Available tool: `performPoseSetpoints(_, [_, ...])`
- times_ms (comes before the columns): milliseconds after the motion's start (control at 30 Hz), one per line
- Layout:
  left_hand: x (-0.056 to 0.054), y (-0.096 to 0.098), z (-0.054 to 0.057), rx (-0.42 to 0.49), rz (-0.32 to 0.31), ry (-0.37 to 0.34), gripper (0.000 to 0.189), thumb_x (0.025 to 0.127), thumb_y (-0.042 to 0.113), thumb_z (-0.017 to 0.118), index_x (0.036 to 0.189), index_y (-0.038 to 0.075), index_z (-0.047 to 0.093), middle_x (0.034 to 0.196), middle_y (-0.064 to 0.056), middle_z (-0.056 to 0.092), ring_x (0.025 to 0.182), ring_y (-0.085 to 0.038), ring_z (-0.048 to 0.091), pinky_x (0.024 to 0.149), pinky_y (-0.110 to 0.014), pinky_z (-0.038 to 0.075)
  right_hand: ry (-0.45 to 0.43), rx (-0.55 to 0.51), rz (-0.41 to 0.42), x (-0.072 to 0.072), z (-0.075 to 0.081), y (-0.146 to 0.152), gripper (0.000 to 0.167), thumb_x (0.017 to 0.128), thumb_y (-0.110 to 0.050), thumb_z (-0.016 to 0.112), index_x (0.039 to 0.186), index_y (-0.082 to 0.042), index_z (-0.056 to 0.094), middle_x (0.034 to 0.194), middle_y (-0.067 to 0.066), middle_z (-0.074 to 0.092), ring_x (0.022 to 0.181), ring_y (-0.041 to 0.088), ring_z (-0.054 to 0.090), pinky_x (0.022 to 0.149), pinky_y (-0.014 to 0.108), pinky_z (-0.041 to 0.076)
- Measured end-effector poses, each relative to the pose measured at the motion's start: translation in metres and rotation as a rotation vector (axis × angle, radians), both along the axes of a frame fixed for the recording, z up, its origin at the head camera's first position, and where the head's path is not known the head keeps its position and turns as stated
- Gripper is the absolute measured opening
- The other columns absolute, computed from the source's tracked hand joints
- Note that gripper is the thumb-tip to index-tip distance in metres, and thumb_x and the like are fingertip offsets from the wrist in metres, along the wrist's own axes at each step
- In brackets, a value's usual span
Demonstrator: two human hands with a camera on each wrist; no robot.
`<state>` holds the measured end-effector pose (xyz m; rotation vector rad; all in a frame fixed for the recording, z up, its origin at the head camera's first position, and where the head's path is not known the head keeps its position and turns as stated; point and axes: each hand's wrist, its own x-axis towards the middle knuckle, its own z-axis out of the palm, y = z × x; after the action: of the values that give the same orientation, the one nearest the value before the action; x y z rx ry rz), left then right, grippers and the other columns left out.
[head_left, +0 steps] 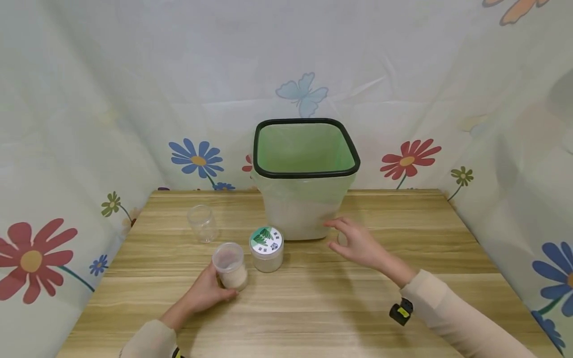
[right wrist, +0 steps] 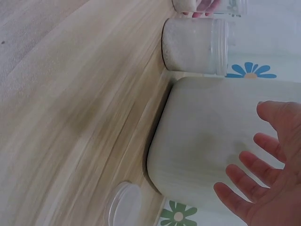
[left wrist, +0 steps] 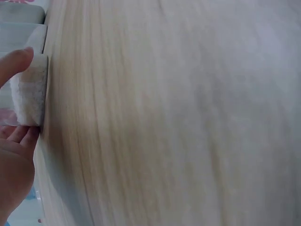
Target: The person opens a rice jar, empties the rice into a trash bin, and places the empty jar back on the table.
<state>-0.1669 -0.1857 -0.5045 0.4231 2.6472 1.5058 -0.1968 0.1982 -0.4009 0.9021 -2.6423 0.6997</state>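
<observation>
My left hand (head_left: 208, 293) grips a clear plastic jar (head_left: 232, 271) without a lid, standing on the table and partly filled with white, grainy stuff. Thumb and fingers lie on opposite sides of that jar (left wrist: 35, 89) in the left wrist view. Just right of it is a second jar (head_left: 267, 259) with a green and white label on its lid and similar white contents. My right hand (head_left: 358, 243) is raised, fingers spread and holding nothing, by the lower front of the bin (head_left: 304, 214). A clear round lid (right wrist: 127, 207) lies on the table near it, mostly hidden behind the hand in the head view.
At the back left stands a clear cup-like container (head_left: 203, 226). The bin, pale with a black rim, stands at the back middle of the wooden table (head_left: 286, 318). Flowered cloth (head_left: 215, 89) hangs behind and on both sides.
</observation>
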Motion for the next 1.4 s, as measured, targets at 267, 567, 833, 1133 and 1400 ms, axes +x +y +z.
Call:
performPoseSetpoints(267, [-0.001,0.001,-0.001,-0.014,0.003,-0.005,0.076,0.059,0.009,0.085,0.124,0.008,0.046,0.115,-0.007,0.058,0.112,-0.023,0.052,0.1,-0.045,0.037,0.008,0.003,0.024,0.004,-0.002,-0.006,0.045,0.079,-0.02,0.071,0.12,-0.004,0.057,0.109,0.011,0.06,0.086,0.018,0.058,0.075,0.037,0.051])
performPoseSetpoints(567, [0.0,0.002,0.002,-0.019,0.035,0.001,0.077,0.056,0.006,0.085,0.123,0.009,0.046,0.111,-0.005,0.06,0.108,-0.022,0.054,0.097,-0.043,0.039,0.042,-0.011,0.046,0.007,-0.001,-0.011,0.043,0.079,-0.019,0.071,0.118,-0.005,0.058,0.106,0.009,0.06,0.092,0.02,0.06,0.078,0.039,0.051])
performPoseSetpoints(833, [0.002,-0.001,0.014,-0.004,0.088,0.0,0.076,0.057,0.003,0.083,0.123,0.011,0.045,0.113,-0.008,0.06,0.112,-0.027,0.053,0.093,-0.045,0.044,0.031,-0.016,0.05,0.008,-0.001,-0.011,0.047,0.08,-0.019,0.071,0.122,-0.005,0.056,0.115,0.011,0.058,0.102,0.024,0.058,0.084,0.042,0.049])
performPoseSetpoints(1133, [0.004,-0.005,0.033,-0.102,0.097,0.048,0.076,0.06,0.012,0.085,0.124,0.015,0.045,0.108,-0.007,0.06,0.105,-0.025,0.055,0.091,-0.049,0.044,0.039,-0.035,0.046,0.012,0.005,-0.018,0.054,0.078,-0.02,0.072,0.127,-0.006,0.053,0.122,0.012,0.055,0.109,0.027,0.056,0.088,0.044,0.047])
performPoseSetpoints(1400, [0.005,-0.001,0.049,-0.153,0.072,0.162,0.076,0.056,0.012,0.086,0.122,0.013,0.048,0.105,-0.005,0.061,0.099,-0.022,0.056,0.087,-0.047,0.044,0.004,-0.048,0.032,0.013,0.012,-0.027,0.059,0.079,-0.024,0.071,0.132,-0.01,0.049,0.127,0.011,0.052,0.112,0.027,0.053,0.088,0.044,0.048])
